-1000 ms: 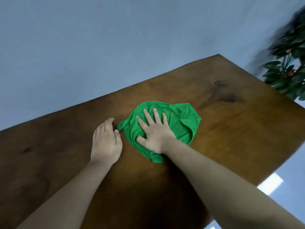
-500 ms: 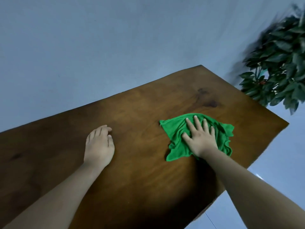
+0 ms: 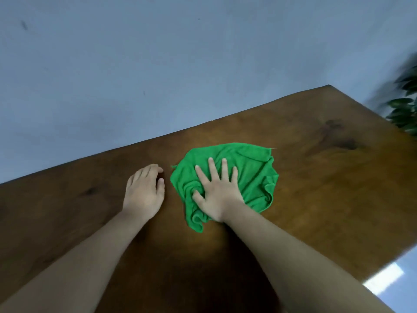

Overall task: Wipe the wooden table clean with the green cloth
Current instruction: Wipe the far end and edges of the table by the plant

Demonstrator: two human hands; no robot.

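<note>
A crumpled green cloth (image 3: 252, 168) lies near the middle of the dark wooden table (image 3: 327, 199). My right hand (image 3: 216, 190) presses flat on the cloth with fingers spread, its thumb bunching the cloth's left side. Just to the left of the cloth, my left hand (image 3: 144, 193) rests palm down on the bare wood, holding nothing, fingers loosely together and a small gap away from the cloth's edge.
A grey-blue wall (image 3: 158, 64) rises behind the table's far edge. A leafy green plant (image 3: 406, 111) stands past the table's right corner. The table's right edge (image 3: 370, 263) drops off to a pale floor (image 3: 404, 283).
My right hand has slid the cloth back left from the table's right side to beside my left hand. The left hand has stayed on the wood.
</note>
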